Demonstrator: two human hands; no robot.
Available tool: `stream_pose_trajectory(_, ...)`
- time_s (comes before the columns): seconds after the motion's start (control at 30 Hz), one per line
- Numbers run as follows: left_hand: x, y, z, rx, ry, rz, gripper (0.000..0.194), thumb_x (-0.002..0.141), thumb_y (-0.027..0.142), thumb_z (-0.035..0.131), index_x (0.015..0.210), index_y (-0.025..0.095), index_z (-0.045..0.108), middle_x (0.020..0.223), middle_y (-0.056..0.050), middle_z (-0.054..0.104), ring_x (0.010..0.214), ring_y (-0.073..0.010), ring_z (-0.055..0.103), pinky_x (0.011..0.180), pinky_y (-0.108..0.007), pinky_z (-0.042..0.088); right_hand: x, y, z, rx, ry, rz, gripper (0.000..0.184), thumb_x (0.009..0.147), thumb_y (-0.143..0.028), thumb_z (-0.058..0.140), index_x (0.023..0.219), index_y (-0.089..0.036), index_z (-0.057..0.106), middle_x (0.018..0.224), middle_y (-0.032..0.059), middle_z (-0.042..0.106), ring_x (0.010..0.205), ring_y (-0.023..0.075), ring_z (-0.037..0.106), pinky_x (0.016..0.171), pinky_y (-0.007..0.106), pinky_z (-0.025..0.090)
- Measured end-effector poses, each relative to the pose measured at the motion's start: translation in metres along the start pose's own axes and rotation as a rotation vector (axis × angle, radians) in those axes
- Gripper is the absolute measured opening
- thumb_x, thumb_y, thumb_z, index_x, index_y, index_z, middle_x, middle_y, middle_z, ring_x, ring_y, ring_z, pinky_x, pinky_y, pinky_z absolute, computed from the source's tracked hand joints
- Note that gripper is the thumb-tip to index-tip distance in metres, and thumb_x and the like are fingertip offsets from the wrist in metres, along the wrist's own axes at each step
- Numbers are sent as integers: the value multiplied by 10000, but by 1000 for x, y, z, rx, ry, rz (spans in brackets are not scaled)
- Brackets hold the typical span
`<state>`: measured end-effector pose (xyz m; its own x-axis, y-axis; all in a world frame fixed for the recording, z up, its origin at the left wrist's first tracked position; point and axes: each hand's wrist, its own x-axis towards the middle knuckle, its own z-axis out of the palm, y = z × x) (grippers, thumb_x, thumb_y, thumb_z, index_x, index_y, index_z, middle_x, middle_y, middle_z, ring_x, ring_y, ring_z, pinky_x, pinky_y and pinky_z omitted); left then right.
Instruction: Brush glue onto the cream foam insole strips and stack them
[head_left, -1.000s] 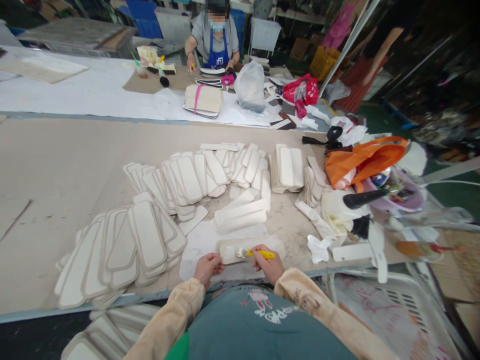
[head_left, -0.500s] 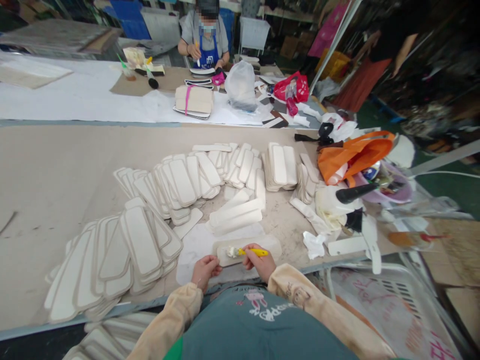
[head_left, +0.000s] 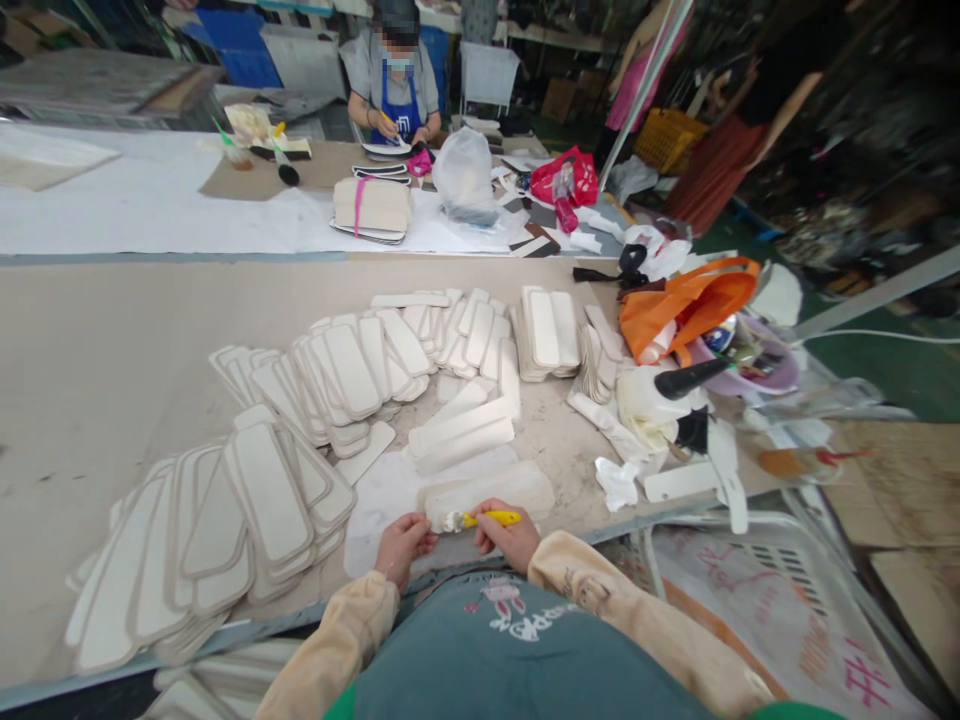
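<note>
A long off-white panel with rounded ends (head_left: 499,486) lies on white paper (head_left: 375,500) at the table's front edge. My left hand (head_left: 405,548) pinches the panel's near left corner between thumb and fingers. My right hand (head_left: 510,538) is closed around a brush with a yellow handle (head_left: 496,518). White paste covers its bristles, which rest on the left part of the panel near my left fingertips. Just behind the panel lie a few narrow white strips (head_left: 465,440). Fanned piles of similar pale panels (head_left: 274,490) spread out to the left.
More stacked panels (head_left: 551,330) stand farther back. To the right are a white container with a black nozzle (head_left: 645,400), crumpled paper (head_left: 616,483), an orange bag (head_left: 686,310) and a purple basin (head_left: 776,370). Across the table a co-worker (head_left: 397,90) holds a brush.
The brush has moved left and slightly nearer me along the panel, its bristles now closer to my left hand. My left hand stays at the panel's corner. The whole view has shifted slightly.
</note>
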<state>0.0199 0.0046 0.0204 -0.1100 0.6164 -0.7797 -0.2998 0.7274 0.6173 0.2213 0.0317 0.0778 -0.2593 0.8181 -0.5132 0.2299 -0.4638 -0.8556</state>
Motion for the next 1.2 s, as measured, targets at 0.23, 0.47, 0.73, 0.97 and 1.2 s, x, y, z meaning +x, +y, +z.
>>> stream_pose_trajectory(0.23, -1, 3, 1, 30, -23, 19, 211, 607, 281, 712, 701, 168, 561, 527, 21, 614, 512, -100, 602, 509, -180, 456, 2, 10, -15, -31, 169, 22, 217, 806, -369, 493, 843, -192, 611, 536, -39, 598, 438, 94, 551, 463, 189, 464)
stream_pose_trajectory(0.47, 2, 5, 0, 47, -36, 13, 229, 586, 289, 722, 697, 168, 563, 510, 26, 610, 484, -92, 581, 515, -187, 461, -5, 20, -78, -104, 454, 79, 282, 800, -449, 449, 849, -200, 571, 537, -28, 591, 445, 134, 576, 467, 246, 492)
stream_pose_trajectory(0.73, 6, 6, -2, 85, -25, 24, 227, 591, 298, 720, 704, 172, 568, 517, 30, 618, 496, -95, 587, 518, -186, 462, -20, 12, -99, -376, 586, -40, 290, 835, -450, 463, 880, -214, 625, 635, 36, 653, 585, 192, 623, 603, 307, 491)
stream_pose_trajectory(0.97, 8, 5, -5, 143, -10, 40, 237, 587, 322, 716, 708, 179, 571, 519, 25, 622, 504, -112, 597, 523, -201, 467, -11, 21, -57, -822, 375, -311, 282, 873, -266, 415, 960, -188, 672, 800, 115, 709, 745, 225, 658, 724, 315, 479)
stream_pose_trajectory(1.2, 11, 6, -8, 201, -2, 76, 237, 592, 340, 713, 702, 182, 576, 509, 23, 622, 505, -131, 606, 524, -217, 474, -15, 14, -34, -768, 87, -518, 253, 883, -294, 452, 1044, -265, 645, 901, 29, 724, 814, 169, 673, 740, 237, 493)
